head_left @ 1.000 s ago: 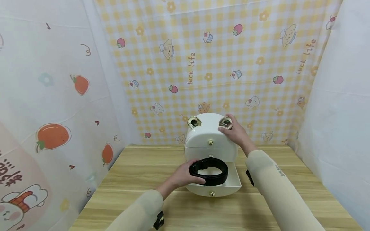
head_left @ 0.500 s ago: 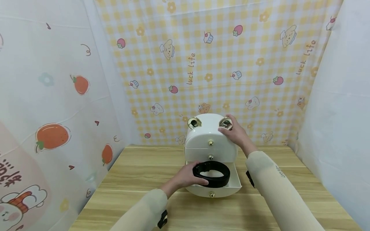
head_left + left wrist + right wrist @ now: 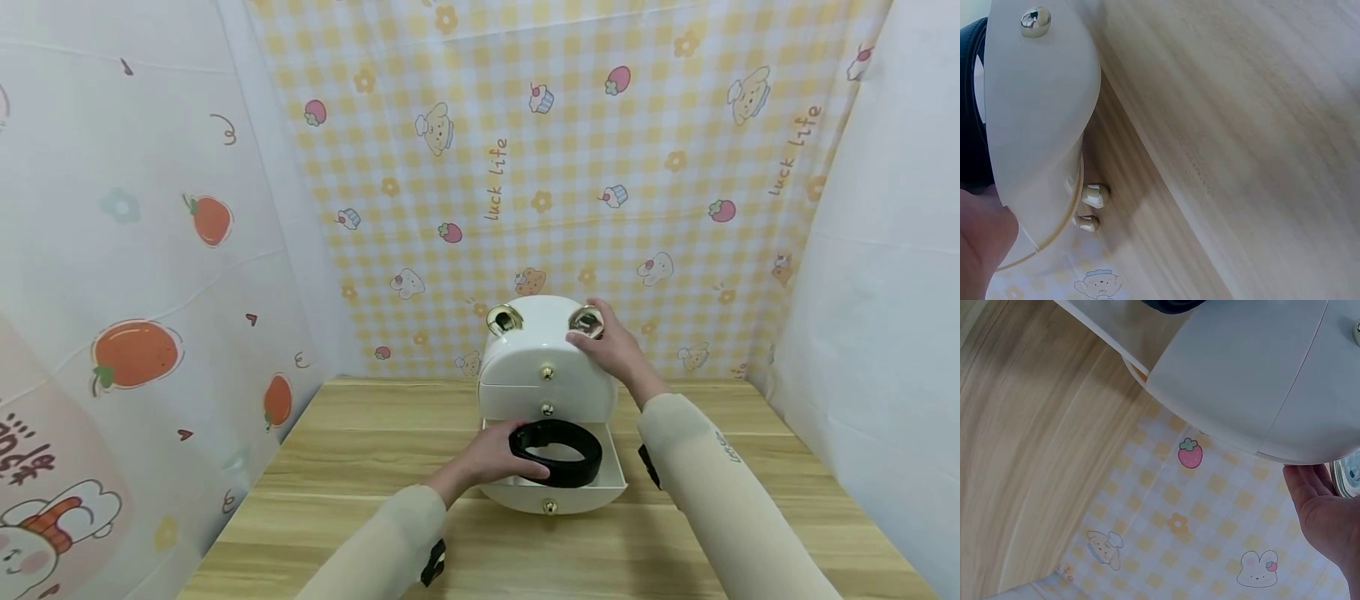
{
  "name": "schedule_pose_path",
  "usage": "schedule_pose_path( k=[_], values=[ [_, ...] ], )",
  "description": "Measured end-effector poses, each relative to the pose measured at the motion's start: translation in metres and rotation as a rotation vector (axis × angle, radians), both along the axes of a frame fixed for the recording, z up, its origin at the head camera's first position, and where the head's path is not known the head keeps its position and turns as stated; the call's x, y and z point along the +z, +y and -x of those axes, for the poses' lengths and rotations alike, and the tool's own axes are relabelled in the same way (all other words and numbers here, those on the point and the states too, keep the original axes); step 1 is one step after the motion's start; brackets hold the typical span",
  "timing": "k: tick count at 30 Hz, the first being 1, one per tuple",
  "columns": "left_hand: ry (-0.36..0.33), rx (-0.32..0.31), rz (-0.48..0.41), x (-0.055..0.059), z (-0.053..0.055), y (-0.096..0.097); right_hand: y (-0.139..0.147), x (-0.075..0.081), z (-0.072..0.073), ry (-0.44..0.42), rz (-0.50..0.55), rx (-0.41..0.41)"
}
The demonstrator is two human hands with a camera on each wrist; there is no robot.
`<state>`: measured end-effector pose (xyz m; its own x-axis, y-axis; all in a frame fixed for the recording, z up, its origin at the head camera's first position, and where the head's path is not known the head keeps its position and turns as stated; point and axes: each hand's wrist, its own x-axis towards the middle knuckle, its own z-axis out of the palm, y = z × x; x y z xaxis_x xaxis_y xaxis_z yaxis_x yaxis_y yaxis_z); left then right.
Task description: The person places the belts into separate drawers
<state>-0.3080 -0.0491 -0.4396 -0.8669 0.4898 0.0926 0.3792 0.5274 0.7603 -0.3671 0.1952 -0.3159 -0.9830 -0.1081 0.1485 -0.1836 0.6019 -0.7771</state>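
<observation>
A coiled black belt (image 3: pixel 573 476) lies at the pulled-out bottom drawer (image 3: pixel 517 498) of a white storage box (image 3: pixel 543 321). My left hand (image 3: pixel 491 457) grips the coil at its left side, thumb in front and fingers behind. In the left wrist view, part of the belt (image 3: pixel 971 137) shows beyond the drawer front. My right hand (image 3: pixel 618 348) holds the box's upper right corner around a gold ear (image 3: pixel 591 320), thumb towards the front. The right wrist view shows that hand's fingers (image 3: pixel 1300 484) against the box, partly hidden behind it.
Two upper drawers with gold knobs (image 3: pixel 547 373) are closed. A second gold ear (image 3: pixel 504 319) tops the box's left. Wood-grain table (image 3: pixel 390 433) surrounds it; a checked cloth (image 3: pixel 420 250) hangs behind, with white cloths at both sides.
My left hand has moved a little to the right and slightly nearer with the belt, which now sits more centrally over the drawer. The right hand stays on the box.
</observation>
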Motion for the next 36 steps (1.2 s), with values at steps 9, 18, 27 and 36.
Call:
schedule_pose_path(
  k=[9,18,27,36],
  values=[
    [-0.047,-0.023,-0.026,-0.001,0.005,0.007,0.000,0.000,0.001,0.003,-0.001,0.003],
    [-0.066,-0.001,0.000,0.000,0.003,0.009,-0.001,0.001,-0.001,-0.003,-0.001,0.003],
    [-0.089,0.006,0.030,-0.001,0.002,0.012,-0.001,0.000,0.000,0.010,-0.010,0.002],
    [-0.046,-0.048,0.036,0.003,-0.002,0.013,-0.001,0.001,-0.002,0.000,-0.005,-0.002]
  ],
)
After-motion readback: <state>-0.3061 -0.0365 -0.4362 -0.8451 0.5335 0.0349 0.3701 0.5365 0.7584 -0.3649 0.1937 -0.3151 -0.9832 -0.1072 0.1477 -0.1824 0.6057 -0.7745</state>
